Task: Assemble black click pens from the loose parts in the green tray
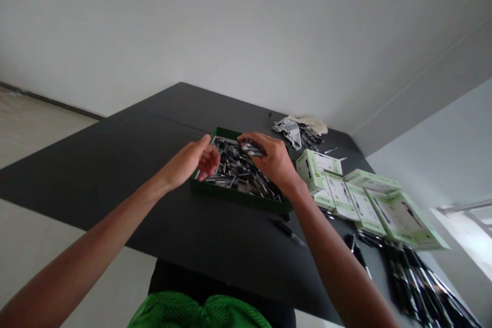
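A dark green box (238,196) full of loose pens (242,171) lies on the table. Above its right half my right hand (271,156) grips a small bunch of pens (252,148), held sideways between thumb and fingers. My left hand (198,161) hovers over the box's left edge. Its fingers are loosely curled, with the thumb apart from them. I see nothing in it, though the fingertips are blurred. A single pen (290,232) rests on the table just in front of the box.
Right of the box stand several pale green and white cartons (342,195). A thick row of black pens (418,282) lies at the near right. Gloves (294,130) and more pens (309,138) are at the back. The dark table (154,123) reaches the wall.
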{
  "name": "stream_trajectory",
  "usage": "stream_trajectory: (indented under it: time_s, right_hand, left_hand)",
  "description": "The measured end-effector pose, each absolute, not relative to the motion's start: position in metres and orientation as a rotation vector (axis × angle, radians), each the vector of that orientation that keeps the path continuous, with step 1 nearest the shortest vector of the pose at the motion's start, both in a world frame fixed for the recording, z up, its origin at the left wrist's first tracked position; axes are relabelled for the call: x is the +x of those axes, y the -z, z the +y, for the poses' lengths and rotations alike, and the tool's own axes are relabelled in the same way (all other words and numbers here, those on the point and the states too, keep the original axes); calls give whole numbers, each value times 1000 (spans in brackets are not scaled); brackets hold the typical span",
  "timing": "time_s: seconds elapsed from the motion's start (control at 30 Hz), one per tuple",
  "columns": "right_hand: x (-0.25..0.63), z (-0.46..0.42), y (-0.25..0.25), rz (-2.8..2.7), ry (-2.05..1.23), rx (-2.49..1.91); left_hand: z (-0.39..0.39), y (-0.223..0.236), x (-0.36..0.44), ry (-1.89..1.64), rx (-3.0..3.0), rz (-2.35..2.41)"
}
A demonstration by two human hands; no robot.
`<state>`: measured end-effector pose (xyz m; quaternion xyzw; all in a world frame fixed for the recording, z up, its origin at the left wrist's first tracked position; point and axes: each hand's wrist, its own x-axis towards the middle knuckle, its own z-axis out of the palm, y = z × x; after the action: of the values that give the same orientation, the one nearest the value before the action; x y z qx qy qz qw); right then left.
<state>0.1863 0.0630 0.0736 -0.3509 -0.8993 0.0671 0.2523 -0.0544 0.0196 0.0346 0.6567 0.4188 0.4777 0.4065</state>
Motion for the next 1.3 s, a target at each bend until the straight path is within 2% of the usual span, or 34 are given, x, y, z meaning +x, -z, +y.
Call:
stream_trajectory:
  time_s: [0.07,0.23,0.33,0.4,0.47,0.6,0.7,0.9,1.07,1.3]
  right_hand:
    - [196,36,-71,-2525,-152,-858]
    - [199,-5,-53,-2826,162,-420]
    - [198,-10,-42,-2881,142,-377]
    - [201,-12,-35,-2826,-17,-461]
    - [204,-17,-28,-2633,-309,-544]
    - [195,-34,-12,-1854,-972,-806]
    - [181,-41,-4,-1437,-1130,-921]
    - [177,-42,-1,-1330,-1024,-1078]
    - [185,-48,0,-1588,-980,-1069]
    - [180,-50,-2,-1877,-796,-967]
  left_hand:
    - [-13,-29,-41,-981,1384,853]
    - [-58,-10,3,-1169,928,710]
    - [-61,-5,17,-1289,790,679]
    - [-59,-3,19,-1389,747,694]
    - [-57,1,19,-1489,734,723]
    - [-63,10,27,-1611,829,768]
    - [-74,17,43,-1521,963,850]
    - [-80,18,68,-1362,1227,1031]
    - [-83,6,73,-1273,1394,1149]
    - [-98,9,78,-1303,1181,1229]
